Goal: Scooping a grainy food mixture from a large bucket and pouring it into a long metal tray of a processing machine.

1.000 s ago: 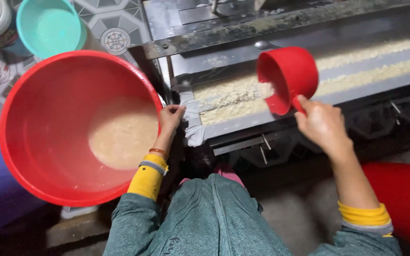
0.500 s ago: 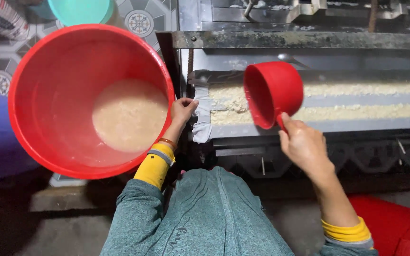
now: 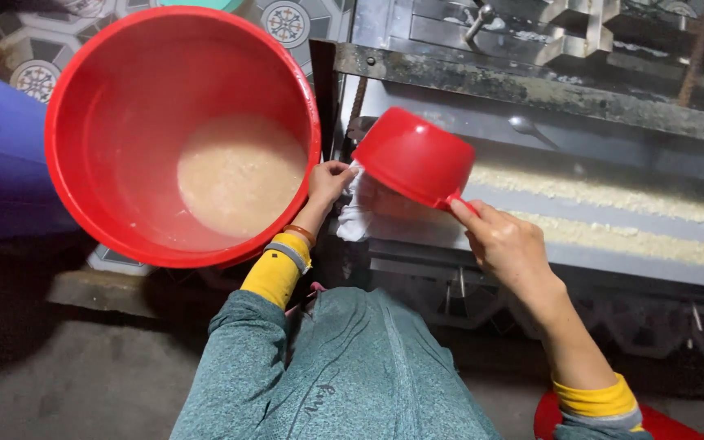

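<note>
I have my left hand [image 3: 329, 181] closed on the rim of the big red basin [image 3: 107, 114], fingers curled over the edge at the side nearest the machine. The basin is tipped toward me, and a pool of pale, grainy mush [image 3: 240, 173] sits low in it, just left of that hand. Close under the same hand a white cloth [image 3: 354, 213] hangs at the end of the metal trough [image 3: 613, 200].

My right hand [image 3: 505, 244] is wrapped tight around the short handle of a red scoop [image 3: 414, 155]. The scoop is turned bottom-up toward me, so I cannot tell what is in it. It hangs between my two hands, over the near end of the trough and just beside the basin's rim, not touching it as far as I can see.

Beyond the right hand, pale crumbly strips lie along the trough. Further back, above the scoop, a rusty metal bar [image 3: 531, 85] runs across the machine. To the far left of the basin there is a blue tub [image 3: 2, 163], and patterned floor tiles [image 3: 287, 20] show behind the basin.
</note>
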